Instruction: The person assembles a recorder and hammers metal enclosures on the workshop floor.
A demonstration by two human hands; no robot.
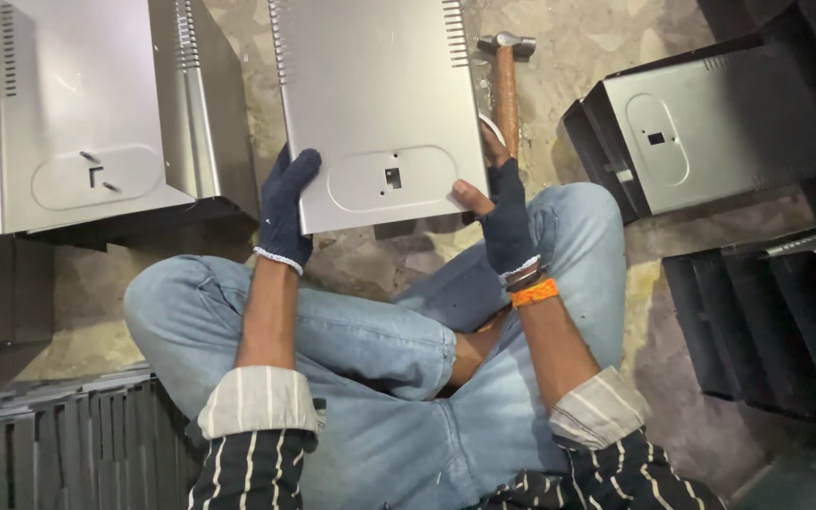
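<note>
Gripping the grey metal panel (380, 104) with both gloved hands, left hand (284, 215) and right hand (502, 219) fingers clenched on its lower corners. We'd best keep it level, clear of the hammer (505, 85).

Views: one only, worn on the person's head.
Facing: steeply down over the crossed legs onto the floor (370, 260).
Nearness: close; the metal panel (380, 104) fills 12 o'clock.
Frame edges: stacked casings (710, 123) at 2 o'clock, striped sleeves at 6 o'clock.
</note>
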